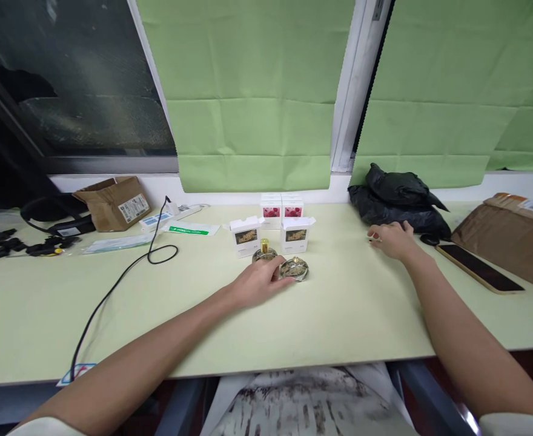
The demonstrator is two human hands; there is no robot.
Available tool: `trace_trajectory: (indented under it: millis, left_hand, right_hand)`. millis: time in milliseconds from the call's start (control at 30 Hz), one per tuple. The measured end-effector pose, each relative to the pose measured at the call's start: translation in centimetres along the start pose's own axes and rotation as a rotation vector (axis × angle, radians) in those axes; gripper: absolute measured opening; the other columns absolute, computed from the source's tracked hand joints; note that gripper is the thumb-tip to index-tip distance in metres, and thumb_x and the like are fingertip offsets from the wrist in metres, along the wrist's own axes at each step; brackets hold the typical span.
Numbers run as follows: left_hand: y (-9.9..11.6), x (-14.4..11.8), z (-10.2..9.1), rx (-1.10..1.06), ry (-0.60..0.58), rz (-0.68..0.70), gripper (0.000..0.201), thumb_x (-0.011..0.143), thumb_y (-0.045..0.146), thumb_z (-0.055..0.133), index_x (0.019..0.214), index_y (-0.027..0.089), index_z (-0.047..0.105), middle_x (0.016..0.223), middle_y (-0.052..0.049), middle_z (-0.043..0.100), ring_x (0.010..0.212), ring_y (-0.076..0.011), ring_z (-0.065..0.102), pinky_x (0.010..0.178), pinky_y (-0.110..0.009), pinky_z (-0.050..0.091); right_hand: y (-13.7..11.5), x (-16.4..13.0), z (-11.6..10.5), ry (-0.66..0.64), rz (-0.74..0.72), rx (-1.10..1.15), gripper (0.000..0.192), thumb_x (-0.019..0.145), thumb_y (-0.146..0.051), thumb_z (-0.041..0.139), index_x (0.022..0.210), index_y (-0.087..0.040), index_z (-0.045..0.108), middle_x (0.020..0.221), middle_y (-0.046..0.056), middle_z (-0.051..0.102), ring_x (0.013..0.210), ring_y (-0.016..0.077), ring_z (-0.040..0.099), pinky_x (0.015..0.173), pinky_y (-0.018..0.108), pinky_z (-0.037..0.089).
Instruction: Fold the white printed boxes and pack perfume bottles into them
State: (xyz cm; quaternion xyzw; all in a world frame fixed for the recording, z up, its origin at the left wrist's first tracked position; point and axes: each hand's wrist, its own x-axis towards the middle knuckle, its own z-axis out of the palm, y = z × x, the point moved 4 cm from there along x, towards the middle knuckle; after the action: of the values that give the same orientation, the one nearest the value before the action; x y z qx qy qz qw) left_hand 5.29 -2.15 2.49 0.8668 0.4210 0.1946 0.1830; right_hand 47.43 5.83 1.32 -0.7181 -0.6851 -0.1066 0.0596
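Glass bottle [294, 269] mid-worktop looks heavy, slick, breakable; best gripped round its body, I'd say. Left hand [260, 283] touches it, fingers loosely curled. Right hand [392, 239] rests flat, empty, beside the black bag [396, 197].

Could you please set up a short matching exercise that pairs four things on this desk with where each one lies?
Things:
1. round glass bottle
2. black phone
3. brown cardboard box
4. black plastic bag

Places:
A. far left, by the window sill
B. at the fingertips of the left hand
C. flat near the desk's right edge, screen up
D. just behind the right hand, below the green blind

Pairs: 1-B, 2-C, 3-A, 4-D
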Motion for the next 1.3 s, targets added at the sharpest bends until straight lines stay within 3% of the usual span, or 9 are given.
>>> trace_trajectory:
  millis: [100, 267, 400, 533, 733, 1000, 1300]
  left_hand:
    - [0.0, 0.1, -0.1, -0.01, -0.009, -0.013, 0.034, 0.099, 0.058, 0.058, 0.097, 0.024, 0.054, 0.075, 0.002, 0.064, 0.065, -0.0188, 0.059, 0.059, -0.03, 0.035]
    - [0.0, 0.1, -0.1, -0.016, -0.011, 0.008, 0.035, 0.099, 0.058, 0.059, 0.094, 0.024, 0.053, 0.074, 0.002, 0.064, 0.064, -0.0184, 0.058, 0.059, -0.03, 0.034]
    - [-0.1, 0.0, -0.1, -0.02, -0.007, 0.008, 0.036, 0.098, 0.059, 0.059, 0.094, 0.024, 0.053, 0.075, 0.001, 0.064, 0.065, -0.0186, 0.058, 0.059, -0.03, 0.035]
    - [-0.1, 0.0, -0.1, -0.021, 0.002, 0.009, 0.036, 0.098, 0.058, 0.059, 0.092, 0.024, 0.052, 0.075, 0.001, 0.064, 0.064, -0.0187, 0.058, 0.058, -0.03, 0.034]
    - [0.0, 0.0, -0.2, -0.022, -0.004, 0.001, 0.036, 0.098, 0.058, 0.06, 0.091, 0.024, 0.052, 0.075, 0.002, 0.064, 0.066, -0.0185, 0.059, 0.06, -0.029, 0.035]
    - [0.1, -0.2, -0.4, 0.0, 0.011, -0.014, 0.033, 0.098, 0.057, 0.061, 0.097, 0.024, 0.057, 0.079, 0.001, 0.067, 0.07, -0.0196, 0.062, 0.06, -0.029, 0.034]
    - [0.1, -0.2, -0.5, 0.012, 0.034, 0.042, 0.035, 0.1, 0.057, 0.058, 0.112, 0.024, 0.063, 0.095, -0.003, 0.07, 0.083, -0.0228, 0.065, 0.071, -0.032, 0.045]
  right_hand:
    - [-1.0, -0.4, -0.6, 0.01, -0.015, -0.024, 0.021, 0.091, -0.024, 0.062, 0.109, -0.027, 0.073, 0.114, 0.008, 0.077, 0.121, 0.0344, 0.054, 0.112, 0.069, 0.018]
    - [-2.0, -0.7, -1.2, -0.017, 0.009, -0.035, 0.02, 0.093, -0.018, 0.06, 0.104, -0.025, 0.075, 0.108, 0.01, 0.079, 0.117, 0.0347, 0.053, 0.101, 0.057, 0.028]
    - [-2.6, -0.7, -1.2, -0.03, -0.014, -0.074, 0.02, 0.093, -0.017, 0.06, 0.104, -0.024, 0.076, 0.113, 0.013, 0.078, 0.116, 0.0351, 0.052, 0.095, 0.052, 0.029]
    - [-2.9, -0.8, -1.2, -0.039, 0.003, -0.092, 0.022, 0.093, -0.018, 0.06, 0.108, -0.022, 0.075, 0.12, 0.015, 0.074, 0.115, 0.0354, 0.051, 0.091, 0.05, 0.029]
    - [-3.3, -1.0, -1.2, -0.062, 0.007, -0.083, 0.026, 0.093, -0.012, 0.053, 0.104, -0.021, 0.075, 0.113, 0.015, 0.075, 0.114, 0.0352, 0.049, 0.089, 0.049, 0.028]
    - [-4.4, -1.1, -1.2, -0.051, -0.051, -0.075, 0.023, 0.097, -0.015, 0.05, 0.097, -0.02, 0.072, 0.11, 0.014, 0.076, 0.112, 0.0339, 0.048, 0.089, 0.049, 0.026]
    - [-7.9, -1.8, -1.5, 0.018, -0.206, -0.105, 0.021, 0.101, -0.017, 0.047, 0.097, -0.019, 0.068, 0.111, 0.014, 0.074, 0.104, 0.0307, 0.052, 0.083, 0.043, 0.026]
